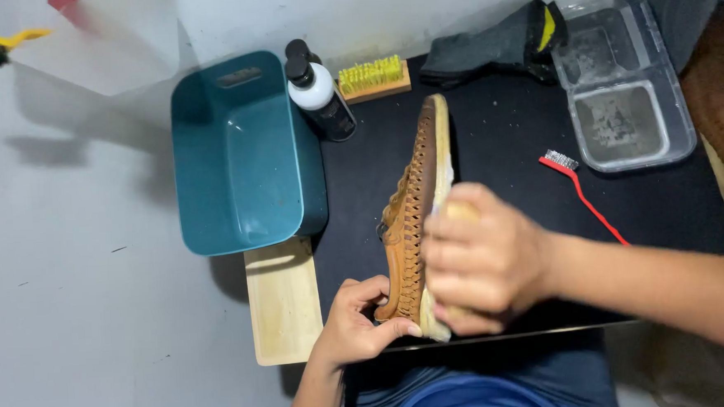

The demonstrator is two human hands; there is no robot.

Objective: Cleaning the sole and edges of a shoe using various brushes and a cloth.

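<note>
right hand [480, 259] blurred, brush [460, 212] mostly hidden

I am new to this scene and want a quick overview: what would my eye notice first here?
First comes the brown woven shoe, held on its side at the centre of the black mat. The left hand grips its near end, and the right hand presses against its pale sole. To the left stands a teal tub.

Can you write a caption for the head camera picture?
Left hand steadies a brown woven shoe on edge while right hand presses a brush to its sole.

Tan woven shoe [412, 217]; teal basin [244, 152].
</note>
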